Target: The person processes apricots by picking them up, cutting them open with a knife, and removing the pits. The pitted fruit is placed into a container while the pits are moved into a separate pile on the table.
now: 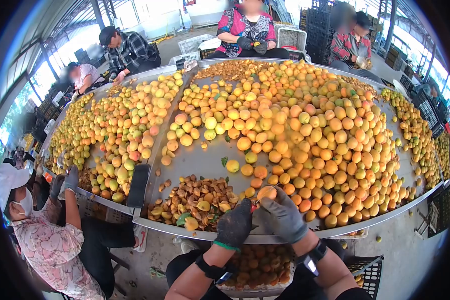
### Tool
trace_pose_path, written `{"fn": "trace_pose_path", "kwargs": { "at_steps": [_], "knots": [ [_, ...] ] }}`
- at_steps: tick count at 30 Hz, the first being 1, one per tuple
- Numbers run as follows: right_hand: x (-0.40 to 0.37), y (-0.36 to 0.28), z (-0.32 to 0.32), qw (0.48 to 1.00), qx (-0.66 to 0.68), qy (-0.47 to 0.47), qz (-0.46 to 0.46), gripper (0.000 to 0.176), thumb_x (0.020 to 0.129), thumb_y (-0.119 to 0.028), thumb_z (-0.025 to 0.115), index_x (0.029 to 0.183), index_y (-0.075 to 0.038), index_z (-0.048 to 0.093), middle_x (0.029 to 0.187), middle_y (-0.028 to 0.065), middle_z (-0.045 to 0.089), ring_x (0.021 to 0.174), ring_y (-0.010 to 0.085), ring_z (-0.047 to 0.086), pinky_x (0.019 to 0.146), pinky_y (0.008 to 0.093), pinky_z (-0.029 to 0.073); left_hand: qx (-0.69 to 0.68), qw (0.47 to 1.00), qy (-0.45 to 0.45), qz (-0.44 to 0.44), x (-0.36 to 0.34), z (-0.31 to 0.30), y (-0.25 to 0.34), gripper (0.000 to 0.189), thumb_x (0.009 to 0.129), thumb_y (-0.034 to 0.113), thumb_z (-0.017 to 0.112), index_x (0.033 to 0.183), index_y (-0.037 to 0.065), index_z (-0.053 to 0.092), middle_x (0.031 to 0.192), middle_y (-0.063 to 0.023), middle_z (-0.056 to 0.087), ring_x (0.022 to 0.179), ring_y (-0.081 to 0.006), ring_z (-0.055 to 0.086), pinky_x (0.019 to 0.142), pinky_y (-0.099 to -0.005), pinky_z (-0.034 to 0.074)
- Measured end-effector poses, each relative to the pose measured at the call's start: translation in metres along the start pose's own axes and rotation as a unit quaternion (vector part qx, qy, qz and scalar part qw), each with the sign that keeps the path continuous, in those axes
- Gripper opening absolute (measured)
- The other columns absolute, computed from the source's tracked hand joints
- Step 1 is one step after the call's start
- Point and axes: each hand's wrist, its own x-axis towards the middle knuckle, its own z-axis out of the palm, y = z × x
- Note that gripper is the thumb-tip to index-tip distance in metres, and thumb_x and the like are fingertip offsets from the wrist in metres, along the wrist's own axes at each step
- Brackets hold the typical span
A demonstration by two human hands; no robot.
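At the near edge of the metal table [200, 162], a little right of the middle, one apricot [266, 192] sits raised just above the tabletop between two dark-gloved hands. The right hand [286, 216] closes narrowly on it, its fingertips wrapped over the fruit's right side and top. The left hand [235, 226] is curled into a fist just left of and below the apricot. A small red thing [253, 205] shows at its upper edge, though what that is cannot be told. Both forearms carry dark wrist straps [312, 252].

Just left of the hands lies a low pile of brownish pits and scraps [195, 197] with a few leaves in it. To the right and stretching far across the table is a big heap of orange and yellow apricots [310, 130], its nearest fruit close beside the right hand. Below the table edge, between the person's arms, a crate [260, 265] holds darker orange fruit pieces.

A dark divider [138, 185] splits off a left section of the table, which holds another spread of fruit [125, 130]. At near left a co-worker in a white cap [7, 180] and floral top reaches a gloved hand [71, 177] up to that section's rim. More people sit along the far side, and stacked crates [320, 25] stand behind them
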Motion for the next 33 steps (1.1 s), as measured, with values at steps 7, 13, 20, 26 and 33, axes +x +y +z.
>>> {"fn": "trace_pose_path", "kwargs": {
  "at_steps": [7,13,20,26,33],
  "knots": [
    [0.000,-0.005,0.007,0.847,0.480,-0.030,0.224,0.038,0.096,-0.019,0.058,0.128,-0.001,0.048,0.123,0.0068,0.057,0.108,0.0173,0.058,0.093,0.0297,0.048,-0.046,0.998,0.048,-0.005,-0.005,-0.008,0.009,0.031,0.083,0.015,0.062,0.110,0.003,0.057,0.076,-0.0195,0.064,0.070,-0.0384,0.064,0.061,-0.0468,0.050],
    [0.001,0.010,-0.003,0.960,0.229,-0.023,0.159,0.041,0.096,-0.024,0.059,0.131,-0.004,0.049,0.123,0.0032,0.056,0.111,0.0119,0.053,0.095,0.0289,0.046,-0.026,0.997,0.064,0.015,-0.005,-0.009,0.000,0.032,0.081,0.012,0.061,0.112,0.003,0.058,0.078,-0.0200,0.064,0.071,-0.0380,0.064,0.061,-0.0472,0.050],
    [0.000,-0.003,-0.001,0.887,0.406,-0.004,0.220,0.032,0.096,-0.016,0.057,0.125,-0.003,0.050,0.121,0.0041,0.057,0.113,0.0164,0.056,0.097,0.0323,0.047,0.012,0.997,0.068,0.044,-0.004,-0.010,-0.001,0.033,0.080,0.008,0.059,0.112,0.002,0.058,0.081,-0.0172,0.064,0.072,-0.0358,0.064,0.062,-0.0446,0.051],
    [0.002,-0.009,-0.002,0.956,0.251,0.009,0.154,0.036,0.095,-0.013,0.057,0.129,-0.002,0.048,0.118,0.0068,0.059,0.110,0.0176,0.058,0.096,0.0330,0.049,0.068,0.989,0.101,0.084,-0.007,-0.020,0.003,0.026,0.082,0.007,0.056,0.108,0.005,0.061,0.083,-0.0142,0.063,0.074,-0.0312,0.065,0.061,-0.0412,0.052],
    [-0.004,-0.012,0.002,0.938,0.307,0.010,0.158,0.038,0.094,-0.011,0.060,0.127,0.000,0.049,0.117,0.0064,0.060,0.105,0.0150,0.060,0.091,0.0292,0.051,-0.023,0.998,0.054,0.039,-0.009,-0.008,-0.007,0.035,0.079,0.010,0.061,0.114,0.003,0.060,0.092,-0.0171,0.066,0.079,-0.0348,0.065,0.066,-0.0444,0.052]
  ]
}}
